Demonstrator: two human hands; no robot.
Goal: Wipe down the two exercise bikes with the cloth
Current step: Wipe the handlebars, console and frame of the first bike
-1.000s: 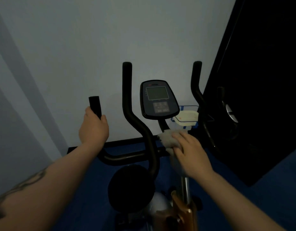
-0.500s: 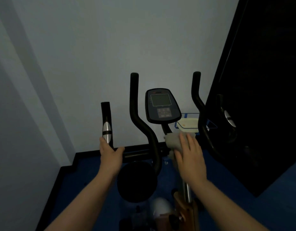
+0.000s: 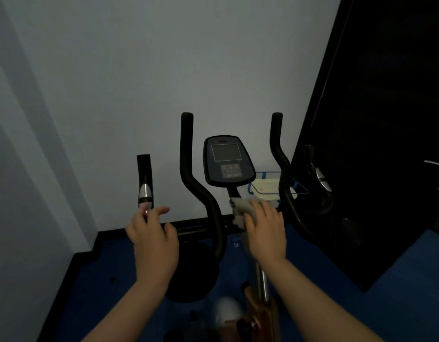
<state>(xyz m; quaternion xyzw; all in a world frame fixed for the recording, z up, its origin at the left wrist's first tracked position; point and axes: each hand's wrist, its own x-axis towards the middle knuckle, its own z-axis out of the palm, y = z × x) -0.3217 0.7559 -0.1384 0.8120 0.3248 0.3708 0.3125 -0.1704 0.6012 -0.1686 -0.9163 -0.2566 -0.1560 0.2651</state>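
Observation:
A black exercise bike [image 3: 213,218] stands in front of me, with a grey console [image 3: 227,161] on a stem between two tall curved handlebars. My right hand [image 3: 265,233] presses a pale cloth [image 3: 239,208] against the stem just below the console, fingers laid over the cloth. My left hand [image 3: 151,240] hovers just below the short left grip [image 3: 145,181] with its silver sensor; the fingers are loosely spread and hold nothing. The matching right grip [image 3: 321,178] shows against the dark door.
A white wall [image 3: 139,70] is close behind the bike and a dark door or panel [image 3: 374,119] stands to the right. A blue wire rack holding a pale box [image 3: 267,188] sits behind the right handlebar. The floor [image 3: 398,292] is blue.
My left hand has let go of the left grip and opened just below it. The right hand with the cloth stays under the console. The view has tilted slightly.

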